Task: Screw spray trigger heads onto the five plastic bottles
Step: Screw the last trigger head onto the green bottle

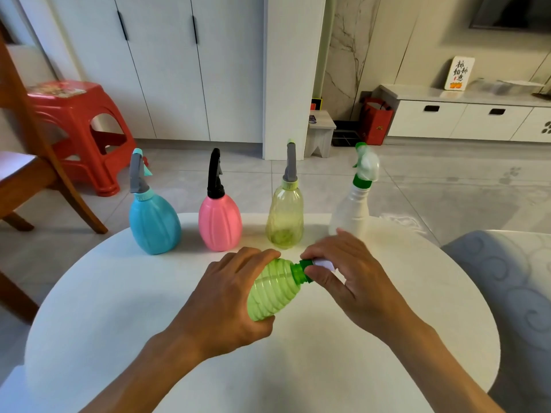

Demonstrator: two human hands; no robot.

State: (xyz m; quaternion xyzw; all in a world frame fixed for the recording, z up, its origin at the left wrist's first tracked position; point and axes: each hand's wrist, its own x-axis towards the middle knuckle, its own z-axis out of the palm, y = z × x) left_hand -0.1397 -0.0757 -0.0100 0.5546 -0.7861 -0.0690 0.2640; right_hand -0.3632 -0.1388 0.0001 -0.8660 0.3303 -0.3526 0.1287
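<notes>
Four bottles stand in a row at the far side of the round white surface (119,293), and each one has its spray head on: the blue bottle (154,223), the pink bottle (220,223), the clear yellow bottle (284,217) and the white bottle (350,210). They look done, though I cannot tell how tight the heads are.

The last one, the green bottle (272,290), is lying tilted above the middle of the surface. The left hand (226,296) has its fingers curled around the fat part of it. The right hand (346,272) pinches the green collar (304,271) of the spray head at the bottle's neck (a bit of white head (323,264) peeks out under the fingers).

So four look finished and one is left. This head is on the neck, but it probably needs more turns until it sits snug
</notes>
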